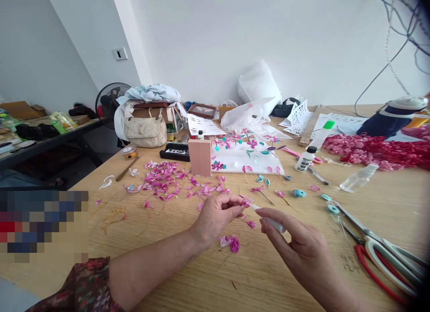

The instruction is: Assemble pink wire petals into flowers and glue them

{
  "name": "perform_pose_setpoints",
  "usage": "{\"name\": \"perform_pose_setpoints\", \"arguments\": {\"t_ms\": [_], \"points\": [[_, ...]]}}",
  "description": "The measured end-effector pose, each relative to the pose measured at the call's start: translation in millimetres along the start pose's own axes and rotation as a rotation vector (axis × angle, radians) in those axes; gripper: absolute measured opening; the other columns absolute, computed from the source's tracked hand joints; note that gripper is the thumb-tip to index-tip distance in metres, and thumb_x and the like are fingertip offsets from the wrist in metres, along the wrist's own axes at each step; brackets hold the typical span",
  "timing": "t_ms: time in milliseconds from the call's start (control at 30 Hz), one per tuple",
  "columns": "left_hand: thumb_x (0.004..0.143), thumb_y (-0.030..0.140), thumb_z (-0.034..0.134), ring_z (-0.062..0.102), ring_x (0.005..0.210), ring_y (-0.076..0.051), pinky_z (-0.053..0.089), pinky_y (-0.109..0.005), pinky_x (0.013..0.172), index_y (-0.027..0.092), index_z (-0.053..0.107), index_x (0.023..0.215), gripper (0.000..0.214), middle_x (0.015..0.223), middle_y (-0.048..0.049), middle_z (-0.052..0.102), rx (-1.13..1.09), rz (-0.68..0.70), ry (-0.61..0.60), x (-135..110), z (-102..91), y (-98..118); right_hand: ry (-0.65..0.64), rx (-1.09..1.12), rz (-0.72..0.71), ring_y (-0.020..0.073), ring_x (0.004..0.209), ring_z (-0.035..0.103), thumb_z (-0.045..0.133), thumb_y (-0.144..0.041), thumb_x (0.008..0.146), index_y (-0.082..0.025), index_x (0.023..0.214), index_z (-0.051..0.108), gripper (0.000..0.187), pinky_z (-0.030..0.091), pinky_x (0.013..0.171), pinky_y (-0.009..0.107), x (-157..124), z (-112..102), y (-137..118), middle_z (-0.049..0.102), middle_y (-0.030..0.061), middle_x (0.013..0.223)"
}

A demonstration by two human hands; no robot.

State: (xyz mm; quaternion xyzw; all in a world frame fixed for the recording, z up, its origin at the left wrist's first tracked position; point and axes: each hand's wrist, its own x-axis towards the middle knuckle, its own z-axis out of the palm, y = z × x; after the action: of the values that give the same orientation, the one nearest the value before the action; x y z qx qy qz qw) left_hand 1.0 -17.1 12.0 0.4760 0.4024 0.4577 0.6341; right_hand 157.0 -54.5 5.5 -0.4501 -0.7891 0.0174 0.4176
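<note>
My left hand (217, 215) pinches a small pink flower piece (246, 202) between thumb and fingertips, just above the wooden table (235, 276). My right hand (298, 247) grips a slim white glue tube (270, 221), its tip pointing at the pink piece. A finished pink flower (231, 243) lies on the table below both hands. Several loose pink petals (168, 179) are scattered behind my left hand.
Red-handled and white-handled scissors (379, 253) lie at the right. A glue bottle (305, 159), a clear spray bottle (359, 178), a pink wooden block (199, 157), a painted white sheet (248, 159) and a beige bag (145, 132) stand further back. Red-pink material (376, 151) is heaped far right.
</note>
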Motion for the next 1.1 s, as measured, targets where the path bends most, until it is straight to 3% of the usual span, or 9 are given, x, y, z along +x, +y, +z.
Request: {"name": "perform_pose_setpoints", "arguments": {"t_ms": [467, 900, 1100], "points": [[0.061, 0.029, 0.071, 0.052, 0.062, -0.01, 0.042, -0.022, 0.062, 0.013, 0.069, 0.072, 0.019, 0.066, -0.0013, 0.061, 0.029, 0.014, -0.032, -0.6, 1.1, -0.2, 0.048, -0.016, -0.077, 0.0109, 0.053, 0.061, 0.045, -0.017, 0.083, -0.02, 0.092, 0.057, 0.015, 0.047, 0.049, 0.019, 1.5, -1.6, 0.0, 0.066, 0.0019, 0.068], [0.058, 0.027, 0.072, 0.05, 0.06, -0.009, 0.04, -0.023, 0.062, 0.013, 0.069, 0.07, 0.019, 0.064, -0.0012, 0.059, -0.037, -0.004, -0.047, -1.7, 0.8, -2.8, -0.049, 0.08, -0.057, 0.0104, 0.057, 0.062, 0.048, -0.015, 0.081, -0.02, 0.094, 0.058, 0.016, 0.047, 0.05, 0.017, 2.1, -1.2, -0.9, 0.067, 0.0008, 0.069], [0.062, 0.024, 0.069, 0.051, 0.063, -0.01, 0.039, -0.022, 0.062, 0.013, 0.069, 0.075, 0.017, 0.067, -0.0024, 0.061, 0.0, -0.012, -0.067, -1.0, -0.4, -4.7, 0.002, 0.074, -0.046, 0.01, 0.053, 0.062, 0.048, -0.017, 0.082, -0.019, 0.092, 0.058, 0.014, 0.046, 0.048, 0.017, 3.7, -5.4, 2.8, 0.067, 0.0, 0.066]]}}
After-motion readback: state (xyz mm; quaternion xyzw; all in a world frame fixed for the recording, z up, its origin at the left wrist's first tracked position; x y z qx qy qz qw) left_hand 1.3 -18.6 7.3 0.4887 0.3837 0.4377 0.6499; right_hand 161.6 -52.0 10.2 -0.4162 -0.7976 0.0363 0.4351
